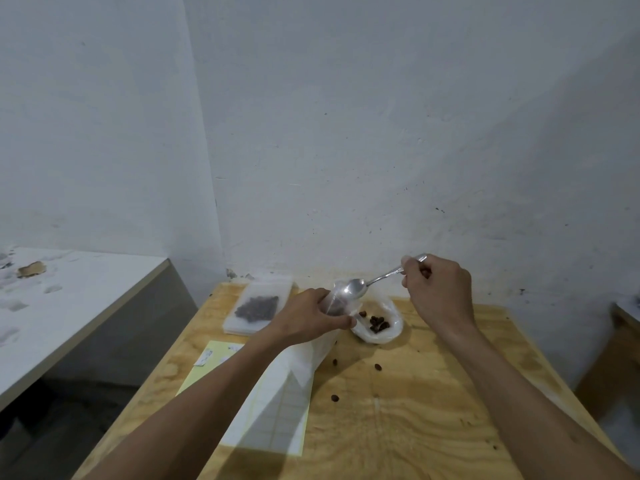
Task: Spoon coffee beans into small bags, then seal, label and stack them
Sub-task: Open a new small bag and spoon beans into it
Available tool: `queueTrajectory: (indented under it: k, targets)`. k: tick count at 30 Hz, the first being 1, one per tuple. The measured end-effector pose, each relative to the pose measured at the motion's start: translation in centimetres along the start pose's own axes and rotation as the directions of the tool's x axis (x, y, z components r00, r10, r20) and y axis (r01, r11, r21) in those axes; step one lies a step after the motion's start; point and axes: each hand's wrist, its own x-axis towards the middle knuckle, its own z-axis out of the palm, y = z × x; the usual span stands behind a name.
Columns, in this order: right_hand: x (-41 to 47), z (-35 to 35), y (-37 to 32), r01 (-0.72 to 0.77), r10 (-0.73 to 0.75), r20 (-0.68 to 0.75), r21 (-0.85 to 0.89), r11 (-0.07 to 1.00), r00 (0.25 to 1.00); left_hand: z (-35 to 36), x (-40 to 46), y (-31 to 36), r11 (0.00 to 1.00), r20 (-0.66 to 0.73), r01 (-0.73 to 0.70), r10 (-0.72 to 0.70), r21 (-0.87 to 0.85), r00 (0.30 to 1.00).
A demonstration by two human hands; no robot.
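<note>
A: What did the left hand (310, 315) have hold of?

B: It gripped the mouth of a small clear bag (334, 303), fingers and thumb curled round it, holding it up off the wooden table (415, 410) near the table's far edge, toward twelve o'clock.

A: And the right hand (438, 289)?

B: Its fingers were curled round the handle of a metal spoon (356, 287), up at about one o'clock from the bag. The bowl of the spoon sat right at the bag's opening. I could not tell whether any beans were in the bowl.

A: Where were the coffee beans?

B: A few lay in an open plastic bag (379, 323) on the table, just beside the left hand at three o'clock. Loose beans (335, 397) were scattered on the wood, toward six o'clock of that bag.

A: Anything filled?

B: A filled bag (258, 308) lay flat on a stack of others at ten o'clock from the left hand. A yellow sheet (221, 358) lay under the left forearm, with a gridded white sheet (277, 410) on top of it.
</note>
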Motion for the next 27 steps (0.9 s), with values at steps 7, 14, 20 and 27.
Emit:
queueTrajectory:
  k: [7,14,20,27]
  targets:
    - [-0.8,-0.6,1.9,0.096,-0.125,-0.074,-0.309,0.946,0.989,-0.3,0.4,0.2,0.958,0.068,0.147,-0.134,-0.246,0.989]
    - [-2.7,1.4,4.0,0.091,-0.101,0.017,-0.597,0.797,0.995,1.2,1.8,2.9,0.907,0.138,0.279,-0.248,-0.314,0.959]
    - [-2.8,1.8,6.6,-0.281,0.266,-0.097,-0.446,0.850,0.959,0.3,2.1,5.2,0.895,0.186,0.196,-0.130,-0.400,0.974]
    - [-3.4,2.4,8.8,-0.584,0.585,-0.007,-0.065,0.809,0.811,0.0,1.9,2.2,0.928,0.181,0.244,-0.199,-0.283,0.963]
